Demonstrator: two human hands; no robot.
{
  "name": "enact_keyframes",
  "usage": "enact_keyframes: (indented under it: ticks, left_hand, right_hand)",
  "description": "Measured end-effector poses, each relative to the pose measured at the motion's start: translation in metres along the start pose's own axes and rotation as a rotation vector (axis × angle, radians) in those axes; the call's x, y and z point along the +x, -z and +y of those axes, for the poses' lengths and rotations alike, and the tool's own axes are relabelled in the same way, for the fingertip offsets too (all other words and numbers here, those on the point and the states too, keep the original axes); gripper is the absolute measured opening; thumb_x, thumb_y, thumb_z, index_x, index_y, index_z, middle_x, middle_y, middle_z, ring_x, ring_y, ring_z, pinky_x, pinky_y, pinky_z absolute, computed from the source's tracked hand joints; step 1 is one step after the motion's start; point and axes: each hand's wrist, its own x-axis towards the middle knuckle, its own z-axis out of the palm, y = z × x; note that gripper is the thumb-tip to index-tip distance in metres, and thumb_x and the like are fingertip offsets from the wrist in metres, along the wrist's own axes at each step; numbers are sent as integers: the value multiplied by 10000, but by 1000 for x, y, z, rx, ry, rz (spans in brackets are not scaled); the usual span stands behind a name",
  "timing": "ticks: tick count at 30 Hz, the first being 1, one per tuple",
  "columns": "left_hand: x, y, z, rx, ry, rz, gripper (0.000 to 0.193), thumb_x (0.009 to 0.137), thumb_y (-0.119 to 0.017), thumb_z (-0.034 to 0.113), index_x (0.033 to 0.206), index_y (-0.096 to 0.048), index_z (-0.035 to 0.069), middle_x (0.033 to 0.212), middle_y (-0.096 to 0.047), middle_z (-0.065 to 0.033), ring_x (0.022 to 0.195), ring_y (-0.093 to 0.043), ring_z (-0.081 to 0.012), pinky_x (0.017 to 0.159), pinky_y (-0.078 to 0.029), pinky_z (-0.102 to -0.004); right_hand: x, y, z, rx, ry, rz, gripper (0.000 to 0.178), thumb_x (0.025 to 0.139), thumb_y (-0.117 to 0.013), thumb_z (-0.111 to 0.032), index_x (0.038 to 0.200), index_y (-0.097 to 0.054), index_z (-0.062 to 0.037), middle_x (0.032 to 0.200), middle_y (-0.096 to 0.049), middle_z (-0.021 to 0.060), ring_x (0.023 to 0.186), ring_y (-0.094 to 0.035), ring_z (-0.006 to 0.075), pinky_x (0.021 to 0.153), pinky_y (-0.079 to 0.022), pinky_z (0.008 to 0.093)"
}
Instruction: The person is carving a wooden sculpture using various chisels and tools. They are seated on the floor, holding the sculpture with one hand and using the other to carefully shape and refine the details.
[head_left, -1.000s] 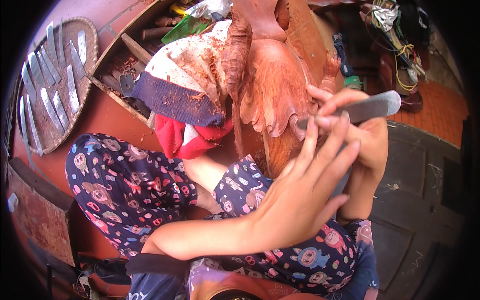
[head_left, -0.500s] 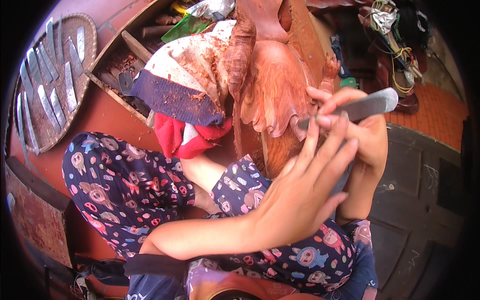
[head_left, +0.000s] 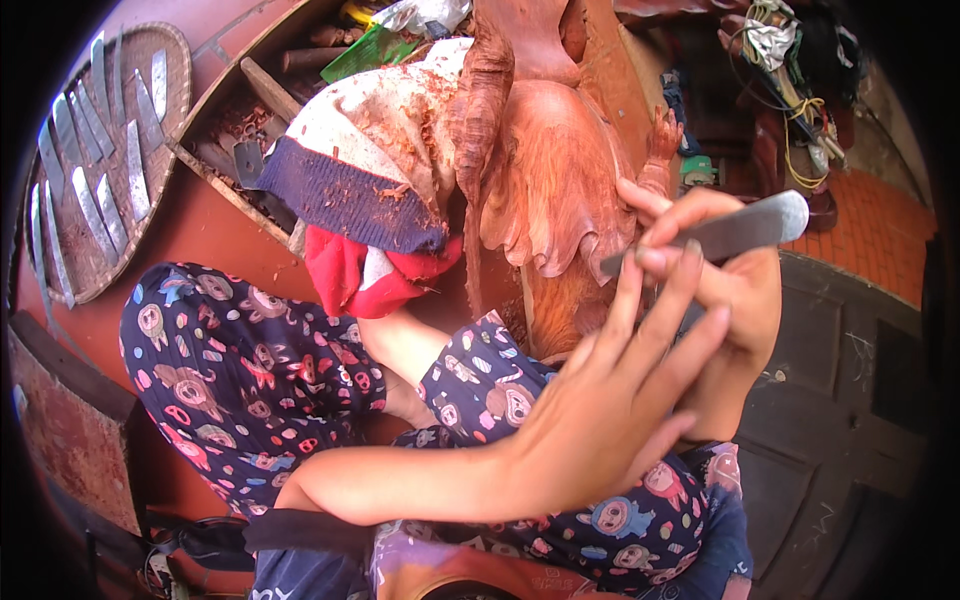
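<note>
A flat, grey steel carving chisel (head_left: 742, 229) with a rounded, bright end is gripped between the fingers and thumb of my right hand (head_left: 735, 275). It slants with the bright end up and to the right. My left hand (head_left: 625, 385) reaches across from the lower left, fingers stretched out, fingertips at the chisel's narrow lower end. Its thumb is hidden. Just beyond both hands stands a reddish-brown wood carving (head_left: 550, 170) with smooth, draped folds and a small carved hand (head_left: 662, 145). The chisel's lower tip lies close to the carved folds; whether it touches them cannot be told.
A round woven tray (head_left: 165, 65) with several steel chisels lies at the far left. Beside it is a wooden box (head_left: 215, 175) of tools and shavings. A dusty cloth (head_left: 350, 190) rests against the carving. Cords (head_left: 800, 110) hang at the back right. Dark panelling (head_left: 800, 400) lies right.
The chisel and my right hand have shifted slightly right, and the bright end sits a little lower. My left hand moved slightly with them, its fingers still outstretched.
</note>
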Motion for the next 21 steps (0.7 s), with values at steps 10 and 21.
enact_keyframes:
  ticks: [10,21]
  left_hand:
    - [-5,-10,-7,-96,-73,100,873,860,-687,159,1579,-210,26,1603,-64,-365,1454,-106,-607,1078,-384,-552]
    - [-3,-10,-9,-183,-119,129,870,865,-665,147,1581,-192,3,1609,-41,-363,1463,-84,-594,1149,-269,-588]
  right_hand:
    - [0,-2,-10,-147,-3,-59,75,843,-714,6,890,-700,63,834,-695,83,802,-672,137,1093,-462,462]
    - [7,-6,-24,-428,22,-4,109,817,-746,-9,912,-726,41,910,-711,80,1103,-663,267,1005,-490,416]
